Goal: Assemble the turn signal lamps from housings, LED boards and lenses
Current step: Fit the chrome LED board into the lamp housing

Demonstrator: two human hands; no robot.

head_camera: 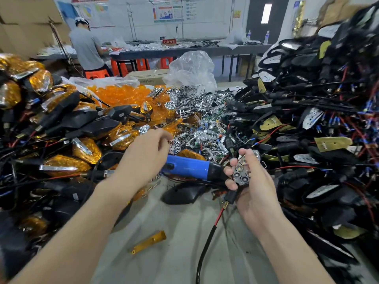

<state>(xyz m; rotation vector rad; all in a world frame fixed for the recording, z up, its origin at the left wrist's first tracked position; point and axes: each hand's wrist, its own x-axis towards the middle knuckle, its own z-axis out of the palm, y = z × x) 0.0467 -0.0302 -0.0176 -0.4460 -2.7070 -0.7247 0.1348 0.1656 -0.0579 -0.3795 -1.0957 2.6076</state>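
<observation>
Our right hand [253,181] grips a half-built lamp [241,174] near the desk's [184,232] middle, chrome reflector up. Our left hand [147,152] curls above the blue screwdriver [184,166] — holding what, we cannot tell. Toward the far edge, a clear bag [114,80] holds orange lenses [123,95].

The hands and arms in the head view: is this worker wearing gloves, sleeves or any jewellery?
Nothing is worn. The left hand and right hand are gloveless, with no rings showing. The left forearm and right forearm are bare to the frame's lower edge: no sleeves, watch, wristband or markings in view.
</observation>
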